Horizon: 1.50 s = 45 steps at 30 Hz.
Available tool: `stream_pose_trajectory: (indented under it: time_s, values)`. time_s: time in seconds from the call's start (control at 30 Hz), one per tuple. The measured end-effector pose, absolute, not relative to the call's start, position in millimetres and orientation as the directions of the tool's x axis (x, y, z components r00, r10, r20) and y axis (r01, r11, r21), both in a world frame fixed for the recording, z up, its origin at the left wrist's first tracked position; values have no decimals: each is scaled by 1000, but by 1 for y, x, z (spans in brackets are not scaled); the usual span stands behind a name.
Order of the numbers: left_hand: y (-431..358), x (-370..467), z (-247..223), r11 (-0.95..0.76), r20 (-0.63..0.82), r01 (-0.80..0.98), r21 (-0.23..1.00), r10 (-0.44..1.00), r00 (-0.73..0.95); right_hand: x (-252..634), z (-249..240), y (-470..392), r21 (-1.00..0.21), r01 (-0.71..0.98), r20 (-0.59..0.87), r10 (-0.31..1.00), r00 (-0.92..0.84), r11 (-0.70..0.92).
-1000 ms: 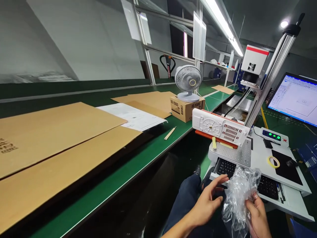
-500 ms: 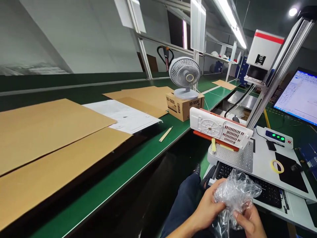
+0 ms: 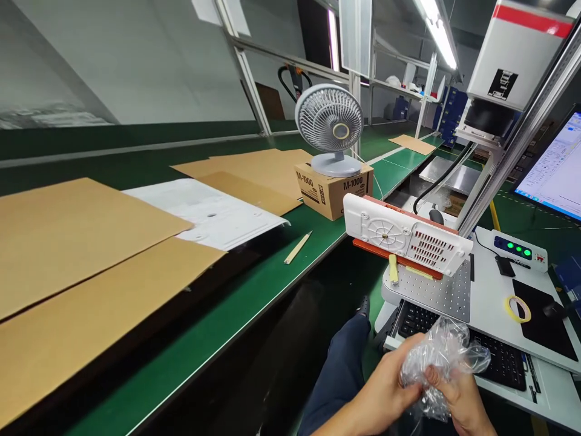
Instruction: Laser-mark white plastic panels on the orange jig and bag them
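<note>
Crumpled clear plastic film (image 3: 438, 354) is bunched between my two hands, low in the view and over the keyboard tray. My left hand (image 3: 393, 378) grips it from the left side, fingers curled behind it. From the right, my right hand (image 3: 458, 393) closes on it with the thumb laid across the front. Beyond them, a white plastic panel (image 3: 408, 236) with a round grille and slots stands on an orange holder (image 3: 394, 259) over a perforated metal plate (image 3: 429, 293). A black keyboard (image 3: 499, 360) lies partly behind the film.
At left, cardboard sheets (image 3: 91, 212) and a white sheet (image 3: 206, 209) lie on the green bench (image 3: 254, 290). A fan (image 3: 330, 121) stands on a carton (image 3: 333, 194). A marking machine head (image 3: 511, 72) hangs at right, near a monitor (image 3: 556, 169), yellow tape roll (image 3: 517, 309) and black mouse mat (image 3: 542, 324).
My hands have squeezed the plastic film into a tighter bundle, and my right thumb has come up across it. The camera view has shifted slightly.
</note>
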<state>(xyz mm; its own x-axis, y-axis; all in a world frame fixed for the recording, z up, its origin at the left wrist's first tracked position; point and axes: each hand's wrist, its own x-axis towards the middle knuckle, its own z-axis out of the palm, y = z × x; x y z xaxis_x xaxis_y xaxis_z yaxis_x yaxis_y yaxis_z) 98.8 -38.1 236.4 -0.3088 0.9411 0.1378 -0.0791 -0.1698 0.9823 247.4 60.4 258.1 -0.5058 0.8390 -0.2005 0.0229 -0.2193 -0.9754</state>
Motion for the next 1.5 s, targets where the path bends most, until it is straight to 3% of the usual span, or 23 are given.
stream_pose_trajectory:
  time_s: [0.1, 0.23, 0.47, 0.67, 0.83, 1.17, 1.3, 1.5]
  values:
    - [-36, 107, 224, -146, 98, -128, 981, 942, -322, 250, 253, 66, -974, 74, -225, 878, -421, -214]
    - [-41, 113, 211, -96, 6, -204, 974, 915, -403, 250, 249, 76, -950, -42, -267, 872, -410, -311]
    - [-31, 116, 216, -115, 3, -317, 941, 944, -330, 253, 244, 84, -848, -183, -383, 814, -437, -497]
    - [-17, 110, 221, -97, 65, -111, 989, 964, -258, 256, 254, 94, -832, -274, -382, 855, -350, -483]
    - [-13, 99, 221, -194, 238, 186, 963, 937, -257, 267, 238, 108, -825, -185, -416, 797, -438, -533]
    - [-4, 67, 233, -318, 337, 120, 940, 826, -452, 244, 234, 88, -842, -116, -401, 754, -521, -527]
    - [-5, 72, 226, -292, 306, 91, 952, 895, -326, 246, 243, 93, -865, -125, -393, 811, -434, -486]
    - [-11, 87, 223, -115, 109, -63, 991, 990, -88, 253, 257, 121, -915, -102, -337, 878, -339, -391]
